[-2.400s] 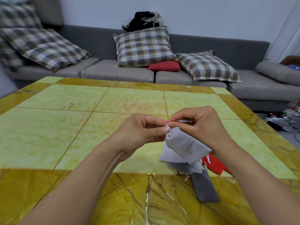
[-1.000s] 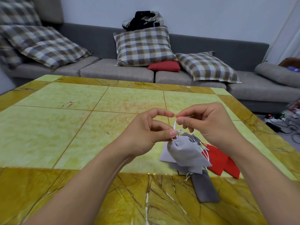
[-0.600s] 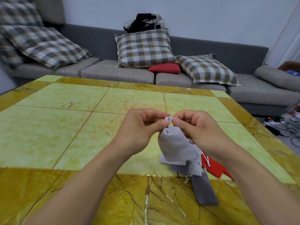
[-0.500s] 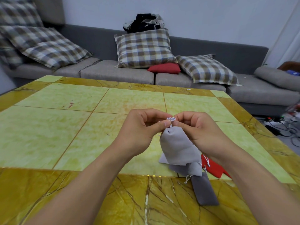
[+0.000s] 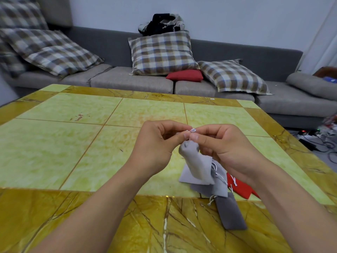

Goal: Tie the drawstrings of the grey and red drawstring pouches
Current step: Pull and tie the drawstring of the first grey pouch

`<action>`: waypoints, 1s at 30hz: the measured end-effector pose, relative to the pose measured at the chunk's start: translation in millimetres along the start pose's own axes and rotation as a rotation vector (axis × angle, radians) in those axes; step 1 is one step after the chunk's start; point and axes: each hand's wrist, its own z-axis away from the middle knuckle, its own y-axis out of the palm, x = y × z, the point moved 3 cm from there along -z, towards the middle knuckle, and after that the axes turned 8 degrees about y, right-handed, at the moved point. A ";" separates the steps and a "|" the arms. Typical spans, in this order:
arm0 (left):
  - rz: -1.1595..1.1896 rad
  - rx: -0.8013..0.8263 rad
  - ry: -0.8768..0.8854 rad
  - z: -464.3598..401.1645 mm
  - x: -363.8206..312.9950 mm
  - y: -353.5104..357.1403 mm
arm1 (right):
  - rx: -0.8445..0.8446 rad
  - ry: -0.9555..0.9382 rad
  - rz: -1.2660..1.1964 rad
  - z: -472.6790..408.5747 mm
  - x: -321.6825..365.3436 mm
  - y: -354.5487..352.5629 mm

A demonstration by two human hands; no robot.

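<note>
Both hands meet above the table (image 5: 73, 143): the left hand (image 5: 156, 148) and right hand (image 5: 224, 148) each pinch the white drawstring (image 5: 193, 130), lifting the light grey pouch (image 5: 195, 165) so its cinched neck stays taut for knotting. Red pouches (image 5: 238, 187) wait beside it.

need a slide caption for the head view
Both hands, left hand and right hand, pinch the white drawstring of a light grey pouch above the yellow table.
</note>
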 end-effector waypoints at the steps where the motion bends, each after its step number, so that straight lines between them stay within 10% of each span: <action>1: -0.007 -0.010 0.005 0.4 -0.1 0.5 | -0.007 -0.007 0.014 1.0 1.3 0.2; 17: 0.127 -0.101 -0.119 1.6 2.7 -1.9 | -0.158 -0.099 0.013 2.6 -1.2 12.9; 30: 0.383 -0.016 -0.158 1.1 -5.4 -1.4 | 0.110 0.081 -0.254 5.1 0.9 14.4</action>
